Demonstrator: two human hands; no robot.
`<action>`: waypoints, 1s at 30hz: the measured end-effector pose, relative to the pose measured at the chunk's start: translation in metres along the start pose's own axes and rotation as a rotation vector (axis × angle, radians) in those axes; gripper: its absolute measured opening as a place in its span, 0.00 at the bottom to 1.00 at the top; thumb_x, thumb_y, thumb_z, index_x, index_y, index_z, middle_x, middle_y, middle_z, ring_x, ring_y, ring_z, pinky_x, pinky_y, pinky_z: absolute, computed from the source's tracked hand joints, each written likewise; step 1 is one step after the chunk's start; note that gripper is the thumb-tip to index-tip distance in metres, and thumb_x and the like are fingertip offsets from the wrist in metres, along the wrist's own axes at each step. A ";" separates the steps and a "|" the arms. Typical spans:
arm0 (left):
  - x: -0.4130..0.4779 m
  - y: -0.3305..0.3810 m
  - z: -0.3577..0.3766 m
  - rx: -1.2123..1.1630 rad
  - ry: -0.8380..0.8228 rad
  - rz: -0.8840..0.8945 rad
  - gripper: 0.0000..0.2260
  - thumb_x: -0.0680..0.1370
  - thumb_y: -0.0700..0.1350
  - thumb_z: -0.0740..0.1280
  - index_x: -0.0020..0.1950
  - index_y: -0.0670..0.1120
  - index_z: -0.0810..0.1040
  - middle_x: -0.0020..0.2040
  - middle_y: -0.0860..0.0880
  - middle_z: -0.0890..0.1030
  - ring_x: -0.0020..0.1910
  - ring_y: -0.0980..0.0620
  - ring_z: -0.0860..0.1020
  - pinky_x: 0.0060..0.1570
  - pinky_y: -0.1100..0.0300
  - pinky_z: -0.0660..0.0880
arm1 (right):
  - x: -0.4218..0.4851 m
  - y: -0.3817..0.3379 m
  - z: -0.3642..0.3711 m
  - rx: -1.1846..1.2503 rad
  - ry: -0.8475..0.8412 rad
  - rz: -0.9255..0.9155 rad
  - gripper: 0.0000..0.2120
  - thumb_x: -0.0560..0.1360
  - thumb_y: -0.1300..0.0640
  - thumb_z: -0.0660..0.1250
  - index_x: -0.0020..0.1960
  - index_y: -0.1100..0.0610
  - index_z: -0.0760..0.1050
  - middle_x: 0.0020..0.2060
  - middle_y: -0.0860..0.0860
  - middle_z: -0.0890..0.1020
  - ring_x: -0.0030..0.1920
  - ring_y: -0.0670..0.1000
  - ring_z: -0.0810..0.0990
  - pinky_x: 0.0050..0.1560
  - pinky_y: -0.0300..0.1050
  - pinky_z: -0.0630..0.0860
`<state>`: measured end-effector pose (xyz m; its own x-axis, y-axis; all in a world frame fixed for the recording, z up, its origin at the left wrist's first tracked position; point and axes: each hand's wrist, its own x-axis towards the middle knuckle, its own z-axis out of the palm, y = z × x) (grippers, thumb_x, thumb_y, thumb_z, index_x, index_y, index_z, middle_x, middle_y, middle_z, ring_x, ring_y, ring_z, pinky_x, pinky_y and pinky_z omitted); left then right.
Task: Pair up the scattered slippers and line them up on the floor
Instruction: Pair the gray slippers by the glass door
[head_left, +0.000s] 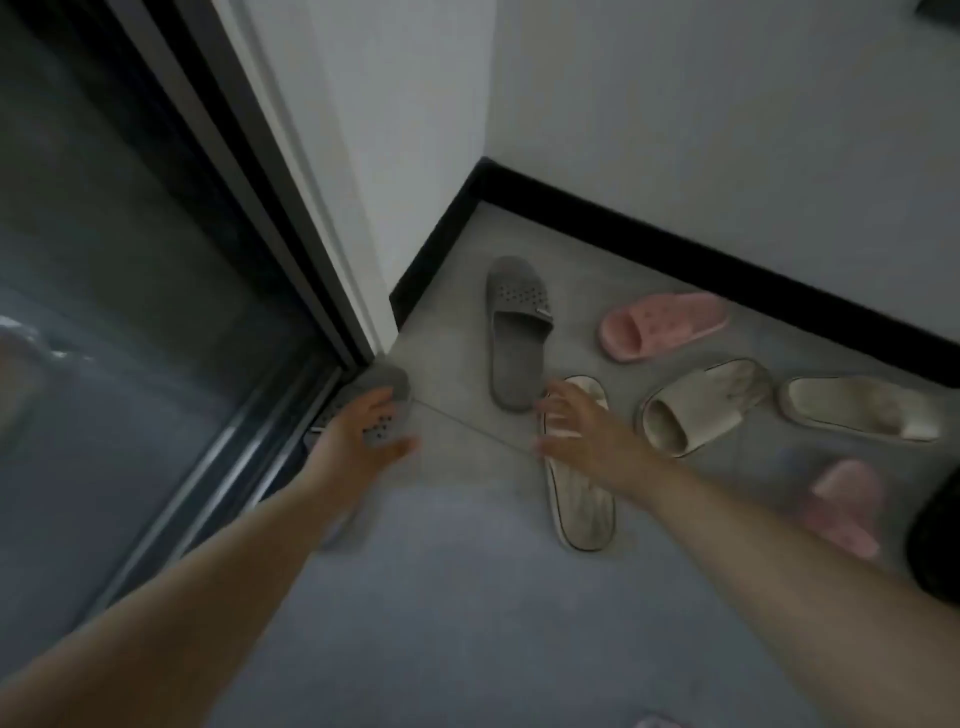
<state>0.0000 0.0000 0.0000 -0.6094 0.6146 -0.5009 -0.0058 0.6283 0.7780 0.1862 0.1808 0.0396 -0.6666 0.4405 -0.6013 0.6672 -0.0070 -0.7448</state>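
Note:
My left hand (358, 436) grips a grey perforated slipper (387, 400) next to the glass door track. A second grey slipper (514, 332) lies on the tiled floor with its toe toward the corner. My right hand (576, 421) hovers open with spread fingers just beside its heel, above a beige slipper (582, 499). Two more beige slippers (701, 405) (862, 410) lie to the right. A pink slipper (665, 325) rests near the skirting, and another pink one (847, 509) lies blurred at the right.
A sliding glass door (156, 312) with a dark frame fills the left. White walls with black skirting (675, 244) form a corner behind the slippers. A dark object (935, 540) sits at the right edge. Grey floor (441, 597) stretches toward me.

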 end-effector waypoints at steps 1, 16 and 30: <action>0.020 -0.020 0.010 0.055 0.028 0.028 0.38 0.65 0.45 0.77 0.71 0.43 0.64 0.67 0.43 0.73 0.67 0.44 0.71 0.68 0.48 0.68 | 0.025 0.014 0.003 -0.031 0.001 -0.023 0.37 0.74 0.62 0.68 0.76 0.56 0.50 0.73 0.54 0.63 0.72 0.51 0.63 0.65 0.40 0.65; 0.091 -0.089 0.025 0.577 0.166 0.003 0.42 0.64 0.52 0.77 0.74 0.52 0.60 0.72 0.47 0.68 0.71 0.45 0.65 0.71 0.44 0.61 | 0.179 0.074 -0.016 -0.499 0.245 -0.243 0.41 0.71 0.61 0.71 0.75 0.59 0.50 0.75 0.58 0.57 0.74 0.58 0.58 0.72 0.46 0.55; 0.078 -0.103 0.006 0.625 0.136 0.064 0.40 0.67 0.46 0.75 0.74 0.49 0.59 0.72 0.45 0.68 0.71 0.44 0.67 0.70 0.47 0.65 | 0.221 0.062 -0.019 -0.684 0.384 -0.231 0.26 0.78 0.64 0.55 0.75 0.52 0.55 0.65 0.65 0.74 0.62 0.65 0.73 0.62 0.52 0.69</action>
<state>-0.0426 -0.0144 -0.1215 -0.6885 0.6202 -0.3759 0.4723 0.7768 0.4166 0.0872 0.2947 -0.1341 -0.7348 0.6415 -0.2204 0.6648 0.6166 -0.4217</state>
